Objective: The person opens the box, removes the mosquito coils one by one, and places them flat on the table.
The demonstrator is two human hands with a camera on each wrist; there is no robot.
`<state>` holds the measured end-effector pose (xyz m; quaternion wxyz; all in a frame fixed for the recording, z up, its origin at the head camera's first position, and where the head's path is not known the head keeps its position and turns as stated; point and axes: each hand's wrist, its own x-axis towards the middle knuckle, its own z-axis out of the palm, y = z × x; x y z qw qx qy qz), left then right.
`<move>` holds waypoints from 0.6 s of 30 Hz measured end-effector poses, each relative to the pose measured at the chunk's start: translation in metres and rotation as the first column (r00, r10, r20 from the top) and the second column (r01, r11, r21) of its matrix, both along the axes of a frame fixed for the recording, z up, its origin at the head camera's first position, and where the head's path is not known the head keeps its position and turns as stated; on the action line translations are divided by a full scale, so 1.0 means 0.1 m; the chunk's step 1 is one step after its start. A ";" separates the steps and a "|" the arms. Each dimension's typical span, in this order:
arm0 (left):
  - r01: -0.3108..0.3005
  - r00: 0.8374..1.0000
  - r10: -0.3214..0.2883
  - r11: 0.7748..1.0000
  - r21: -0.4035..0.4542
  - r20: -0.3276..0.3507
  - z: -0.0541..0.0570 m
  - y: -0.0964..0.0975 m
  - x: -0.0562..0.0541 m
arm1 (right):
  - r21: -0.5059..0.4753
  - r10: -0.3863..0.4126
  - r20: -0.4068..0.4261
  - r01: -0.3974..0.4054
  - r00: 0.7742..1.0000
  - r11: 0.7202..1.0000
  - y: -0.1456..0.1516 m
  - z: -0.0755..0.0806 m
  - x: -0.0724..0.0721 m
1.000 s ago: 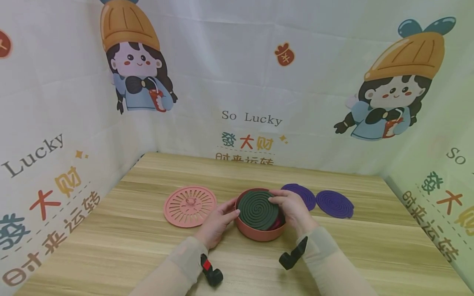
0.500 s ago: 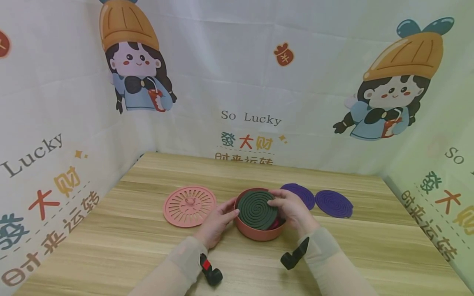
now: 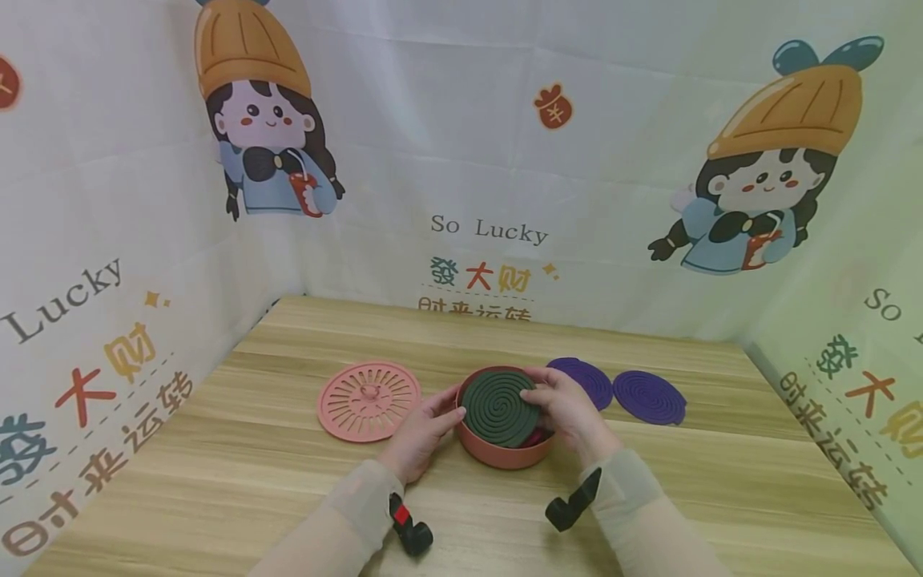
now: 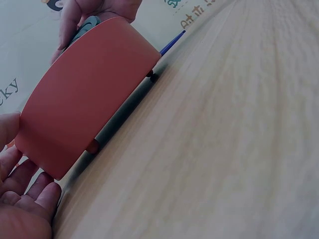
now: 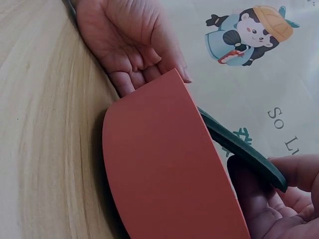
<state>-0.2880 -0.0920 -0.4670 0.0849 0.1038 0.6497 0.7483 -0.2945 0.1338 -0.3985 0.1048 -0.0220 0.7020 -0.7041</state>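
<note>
My right hand (image 3: 574,405) pinches a dark green mosquito coil (image 3: 500,407) by its right edge, thumb on top. The coil sits tilted in a round, orange-red mosquito coil holder (image 3: 505,457), its right side raised above the rim in the right wrist view. My left hand (image 3: 421,437) grips the holder's left side, with the thumb at the rim and the fingers lower on the wall, as the left wrist view shows. Something magenta (image 3: 535,437) peeks out inside the holder, under the coil; most of it is hidden. Small feet (image 4: 92,146) show beneath the holder.
A pink slotted lid (image 3: 370,402) with a small knob lies left of the holder. Two purple coil pieces (image 3: 651,397) lie flat at the back right, one partly behind my right hand. A printed cloth (image 3: 497,144) hangs around the wooden table (image 3: 238,481).
Both hands keep their hold and barely move. The green coil's right edge has shifted slightly left, and less of the magenta thing shows than one second ago.
</note>
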 end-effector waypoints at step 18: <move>0.008 1.000 -0.008 1.000 0.005 0.001 -0.02 -0.01 0.00 | -0.031 0.035 -0.003 -0.035 0.999 0.999 0.00 -0.04 0.00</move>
